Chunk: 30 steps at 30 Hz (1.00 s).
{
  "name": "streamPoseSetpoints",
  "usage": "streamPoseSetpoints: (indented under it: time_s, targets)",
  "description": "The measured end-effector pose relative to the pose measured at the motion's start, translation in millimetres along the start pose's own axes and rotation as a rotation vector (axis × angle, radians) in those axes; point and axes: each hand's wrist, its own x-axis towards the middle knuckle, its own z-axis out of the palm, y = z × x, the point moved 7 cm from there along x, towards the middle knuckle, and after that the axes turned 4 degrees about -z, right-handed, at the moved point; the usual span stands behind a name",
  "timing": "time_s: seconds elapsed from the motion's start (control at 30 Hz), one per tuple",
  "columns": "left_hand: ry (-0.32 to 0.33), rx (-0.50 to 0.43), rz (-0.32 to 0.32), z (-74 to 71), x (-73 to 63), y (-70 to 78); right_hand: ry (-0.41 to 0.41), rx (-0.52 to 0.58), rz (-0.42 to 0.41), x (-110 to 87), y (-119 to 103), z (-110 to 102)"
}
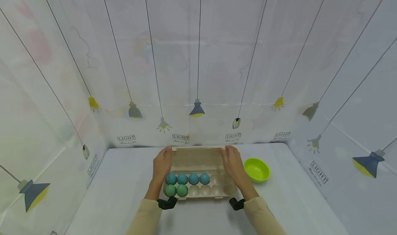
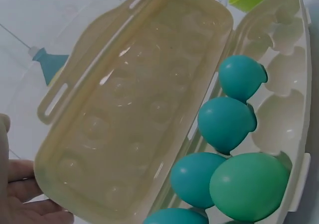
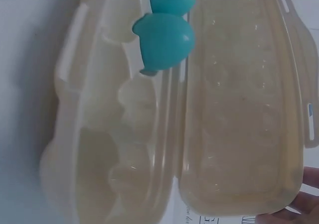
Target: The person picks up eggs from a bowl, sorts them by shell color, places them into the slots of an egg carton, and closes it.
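Observation:
An egg carton [image 1: 211, 197] of translucent beige plastic lies with its hinged lid [image 1: 198, 159] raised at the back. Four blue eggs [image 1: 193, 179] fill part of its back row, and two green eggs [image 1: 182, 190] sit at the front left; the other cups hold none. My left hand [image 1: 162, 162] holds the lid at its upper left corner, with fingers [image 2: 25, 184] against the outer edge in the left wrist view. At the upper right corner my right hand [image 1: 233, 163] grips the lid, its fingertips [image 3: 305, 202] partly hidden behind it in the right wrist view.
Right of the carton, beyond my right forearm, stands a lime green bowl [image 1: 256, 170]. The white table [image 1: 130, 186] reaches back to a wall cloth [image 1: 217, 69] printed with hanging lamps, which also flanks it left and right.

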Motion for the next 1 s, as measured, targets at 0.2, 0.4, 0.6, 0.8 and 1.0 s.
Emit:
streamPoseSetpoints:
  time_s: [0.2,0.4,0.6,0.8,1.0]
  targets:
    - [0.01,-0.006,0.042,-10.7,-18.7,1.9,0.044,0.03,-0.015,-22.0,-5.7,-5.7]
    - [0.015,-0.006,0.072,-19.6,-39.5,0.0,0.097,0.001,-0.06,-39.4,-16.1,-9.1]
    - [-0.01,0.05,0.098,-23.9,-62.7,-7.5,0.099,-0.009,-0.07,-60.6,-21.3,-13.7]
    - [-0.029,0.112,0.147,-23.9,-88.6,-13.1,0.129,-0.067,-0.168,-86.9,-26.7,-23.3]
    - [-0.037,0.205,0.166,-21.7,-106.2,-19.8,0.106,-0.135,-0.217,-108.6,-26.6,-21.3]
